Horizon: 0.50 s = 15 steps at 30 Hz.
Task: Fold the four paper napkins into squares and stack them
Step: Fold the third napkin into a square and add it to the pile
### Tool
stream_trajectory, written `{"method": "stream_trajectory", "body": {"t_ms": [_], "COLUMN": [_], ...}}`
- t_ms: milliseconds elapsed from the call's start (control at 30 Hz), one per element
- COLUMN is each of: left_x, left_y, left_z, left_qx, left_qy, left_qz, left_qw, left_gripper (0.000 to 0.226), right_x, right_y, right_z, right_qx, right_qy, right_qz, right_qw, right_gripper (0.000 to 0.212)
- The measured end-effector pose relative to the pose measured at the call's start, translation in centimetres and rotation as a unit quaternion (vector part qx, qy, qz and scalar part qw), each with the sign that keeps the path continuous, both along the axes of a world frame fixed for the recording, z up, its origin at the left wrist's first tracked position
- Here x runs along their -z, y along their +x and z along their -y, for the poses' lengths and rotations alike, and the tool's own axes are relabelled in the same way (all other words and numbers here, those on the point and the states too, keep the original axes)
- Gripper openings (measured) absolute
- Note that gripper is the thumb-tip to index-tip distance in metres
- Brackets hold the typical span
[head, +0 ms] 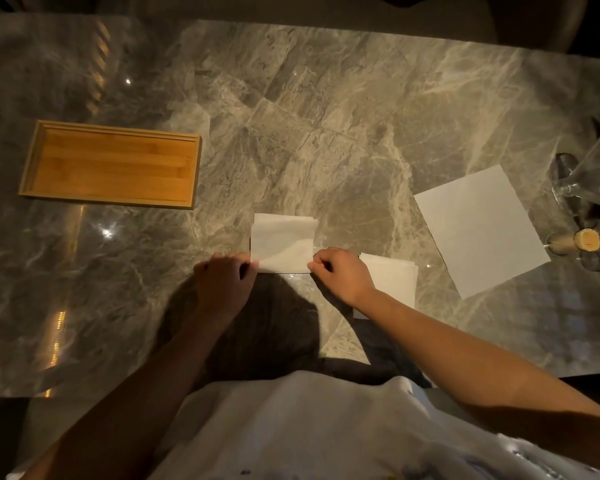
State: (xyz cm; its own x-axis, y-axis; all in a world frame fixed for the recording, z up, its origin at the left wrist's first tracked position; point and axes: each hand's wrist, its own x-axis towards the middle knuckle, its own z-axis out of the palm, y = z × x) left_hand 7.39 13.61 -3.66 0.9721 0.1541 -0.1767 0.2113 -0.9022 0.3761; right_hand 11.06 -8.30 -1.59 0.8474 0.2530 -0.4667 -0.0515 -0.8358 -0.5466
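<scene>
Right now both hands pinch the near edge of a half-folded napkin [282, 242] at the middle of the bench [326, 116]: left hand [222, 282] on its left corner, right hand [340, 271] on its right, fingers clamped on the paper. Its far layers sit slightly askew, so pressing the crease now would likely lock in a crooked square. Thin tissue could also tear if the corners are pulled apart. A folded stack [394, 282] lies just beside the right wrist and could get brushed. An unfolded napkin [478, 230] waits farther right, near glassware [589, 181]. Open room lies ahead; a wooden tray [111, 164] sits well left.
</scene>
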Motion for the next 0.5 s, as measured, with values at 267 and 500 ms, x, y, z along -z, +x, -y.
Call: {"method": "stream_trajectory", "body": {"t_ms": [267,500], "left_x": [0.19,0.47], "left_y": [0.16,0.09], "left_z": [0.00,-0.15], "left_qx": [-0.024,-0.022], "left_qy": [-0.026,-0.022], "left_qz": [-0.021,-0.011], "left_qw": [0.999,0.999], "left_gripper": [0.029,0.030], "right_x": [-0.22,-0.18], "right_y": [0.06,0.05], "right_z": [-0.23,-0.32], "right_qx": [0.007,0.011], "right_qy": [-0.006,-0.005], "right_qz": [-0.009,-0.009], "right_qw": [1.000,1.000], "right_gripper": [0.031,0.030]}}
